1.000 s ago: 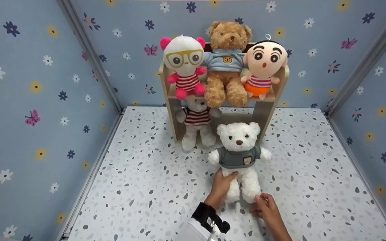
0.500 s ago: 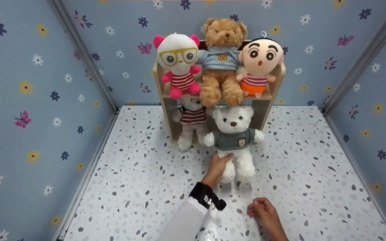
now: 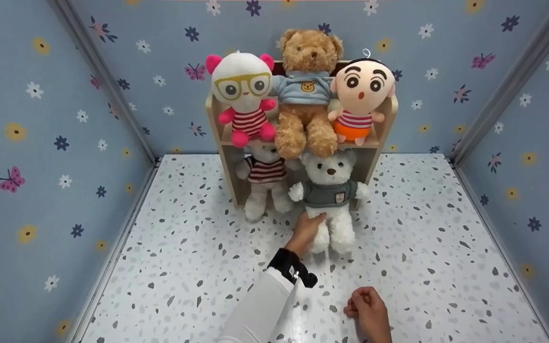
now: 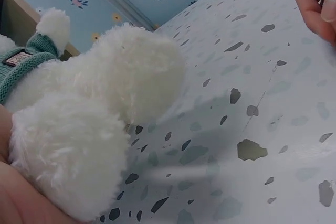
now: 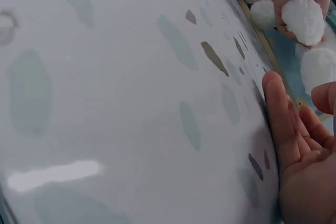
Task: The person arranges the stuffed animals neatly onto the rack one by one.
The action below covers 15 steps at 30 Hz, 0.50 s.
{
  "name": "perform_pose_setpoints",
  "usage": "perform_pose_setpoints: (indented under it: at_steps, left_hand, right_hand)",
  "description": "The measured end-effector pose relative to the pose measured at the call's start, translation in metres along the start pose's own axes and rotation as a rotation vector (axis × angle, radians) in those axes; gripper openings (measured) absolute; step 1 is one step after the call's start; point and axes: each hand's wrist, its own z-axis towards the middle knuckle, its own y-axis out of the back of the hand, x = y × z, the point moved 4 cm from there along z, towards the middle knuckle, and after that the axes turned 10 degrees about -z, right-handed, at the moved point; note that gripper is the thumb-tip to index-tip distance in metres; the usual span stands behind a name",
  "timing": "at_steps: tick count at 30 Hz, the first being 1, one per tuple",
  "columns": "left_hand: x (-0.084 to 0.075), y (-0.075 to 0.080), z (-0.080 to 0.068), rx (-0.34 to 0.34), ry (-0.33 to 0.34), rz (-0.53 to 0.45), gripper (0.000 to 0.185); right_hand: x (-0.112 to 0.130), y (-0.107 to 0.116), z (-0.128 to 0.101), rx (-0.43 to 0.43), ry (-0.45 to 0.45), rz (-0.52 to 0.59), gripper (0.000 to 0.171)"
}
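Observation:
A white teddy bear (image 3: 328, 195) in a grey-green sweater stands upright at the right lower compartment of the small wooden shelf (image 3: 229, 174). My left hand (image 3: 307, 229) grips it round the upper leg, thumb across the front. In the left wrist view the bear's fluffy feet (image 4: 68, 156) point toward the camera. My right hand (image 3: 369, 312) holds nothing and lies low over the speckled surface with loosely bent fingers, apart from the bear. In the right wrist view its fingers (image 5: 281, 114) rest along the white surface.
On the top shelf sit a pink-and-white panda doll (image 3: 243, 97) with glasses, a brown teddy bear (image 3: 309, 90) in a blue sweater and a boy doll (image 3: 361, 100). A bear in a striped sweater (image 3: 267, 172) occupies the lower left compartment. Flowered walls (image 3: 26, 143) enclose the sides.
My left hand has moved the white teddy bear away from me, back to the shelf's lower right compartment. My right hand has let go of the bear's foot and drawn back toward me.

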Motion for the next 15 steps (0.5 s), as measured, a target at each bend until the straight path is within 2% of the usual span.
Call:
perform_pose_setpoints:
  at_steps: [5,11,13,15]
  left_hand:
    - [-0.004,0.001,0.014,0.017,0.073,0.068,0.082]
    - [-0.019,0.002,0.034,0.019,0.144,0.165,0.082]
    - [-0.019,-0.002,0.044,0.008,0.118,0.173,0.079]
    - [0.016,0.001,0.091,-0.008,0.088,0.174,0.073]
  right_hand:
    - [-0.002,-0.006,-0.003,-0.053,-0.008,-0.072,0.016]
    - [-0.003,-0.009,-0.001,-0.064,-0.025,-0.079,0.016]
    - [-0.004,-0.009,-0.001,-0.063,-0.029,-0.081,0.016]
    - [-0.006,-0.011,-0.002,-0.050,-0.034,-0.076,0.016]
